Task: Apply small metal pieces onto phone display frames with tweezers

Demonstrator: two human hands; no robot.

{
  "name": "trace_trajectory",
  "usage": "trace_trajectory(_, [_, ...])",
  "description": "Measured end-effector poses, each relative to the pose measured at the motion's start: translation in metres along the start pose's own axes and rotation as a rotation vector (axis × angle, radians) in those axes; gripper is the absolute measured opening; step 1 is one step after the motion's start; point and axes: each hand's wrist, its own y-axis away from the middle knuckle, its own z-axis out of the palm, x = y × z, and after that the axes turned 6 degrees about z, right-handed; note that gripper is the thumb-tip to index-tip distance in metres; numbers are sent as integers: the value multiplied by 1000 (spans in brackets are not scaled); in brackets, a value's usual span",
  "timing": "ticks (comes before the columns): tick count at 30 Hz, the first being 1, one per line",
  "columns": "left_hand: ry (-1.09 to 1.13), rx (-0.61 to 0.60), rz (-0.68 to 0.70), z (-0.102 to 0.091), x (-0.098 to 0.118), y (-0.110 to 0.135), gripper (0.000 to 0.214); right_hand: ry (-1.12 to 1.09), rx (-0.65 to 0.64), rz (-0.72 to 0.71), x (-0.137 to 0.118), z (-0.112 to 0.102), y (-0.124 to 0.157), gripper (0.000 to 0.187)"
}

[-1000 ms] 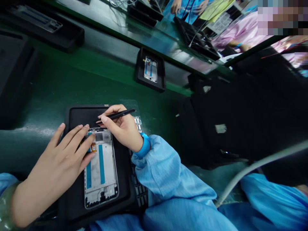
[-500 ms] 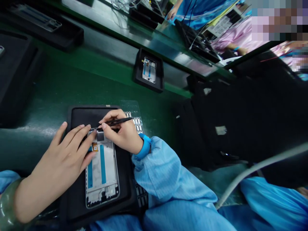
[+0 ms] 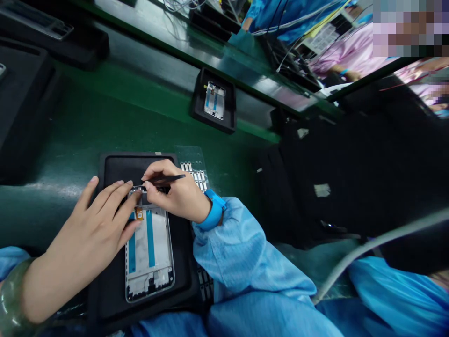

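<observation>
A white phone frame with two blue strips lies in a black tray in front of me. My left hand rests flat on the frame's upper left corner, fingers stretched out, beside a small orange connector. My right hand pinches black tweezers, whose tips touch the frame's top edge. A sheet of small white parts lies just behind my right hand.
Another black tray with a phone frame sits farther back on the green belt. Dark trays stand at the far left. A black mass fills the right. A grey cable crosses lower right. Other people work beyond the shelf.
My right hand has lowered the tweezers toward me, bringing their tips down onto the frame's top edge. My left hand has stayed in place.
</observation>
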Motion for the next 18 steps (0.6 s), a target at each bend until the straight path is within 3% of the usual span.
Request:
trace_trajectory(4, [-8, -4, -9, 0, 0, 0, 46, 144, -148, -125, -4, -3, -2, 11])
trace_trajectory(6, [-5, -1, -14, 2, 0, 1, 47, 86, -122, -59, -2, -3, 0, 8])
trace_trajectory(8, [4, -2, -12, 3, -1, 2, 49, -75, -28, 102, 4, -2, 3, 5])
trace_trajectory(11, [14, -13, -6, 3, -1, 3, 50, -272, 38, 282, 11, 2, 7, 17])
trace_trajectory(18, [34, -14, -10, 3, -1, 3, 49, -311, 17, 247, 12, 8, 8, 18])
